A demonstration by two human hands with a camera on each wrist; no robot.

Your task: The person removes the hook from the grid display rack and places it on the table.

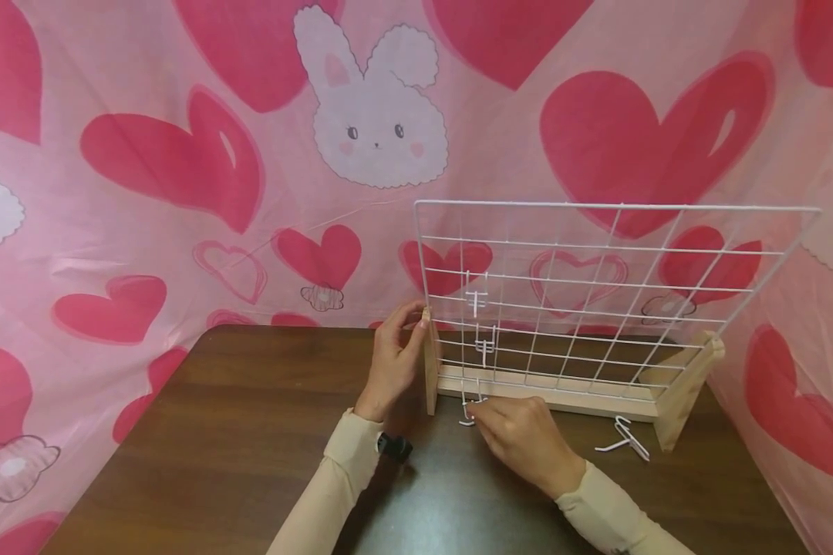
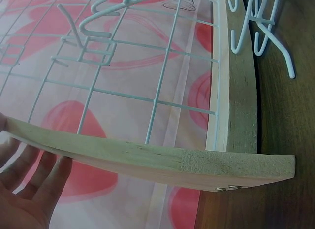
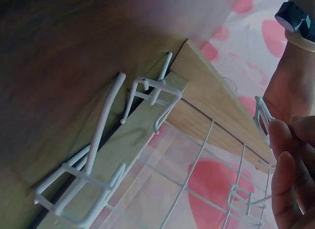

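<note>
In the head view, my left hand point(image 1: 392, 362) grips the upper end of the rack's left wooden side panel point(image 1: 430, 370), its fingers point(image 2: 54, 182) lying against the outer face in the left wrist view. My right hand point(image 1: 524, 439) is low in front of the white wire grid point(image 1: 562, 312). Between its fingertips it pinches a white wire hook point(image 3: 263, 115). Two more hooks hang on the grid's left part, an upper hook point(image 1: 477, 302) and a lower hook point(image 1: 484, 348). In the right wrist view, hooks point(image 3: 152, 96) appear beside the base board point(image 3: 135, 123).
A loose hook point(image 1: 625, 441) lies on the dark wooden table point(image 1: 215, 432) near the right side panel point(image 1: 683, 393). Behind the rack hangs a pink heart-patterned cloth point(image 1: 486, 139). A dark watch point(image 1: 394, 447) is on the left wrist.
</note>
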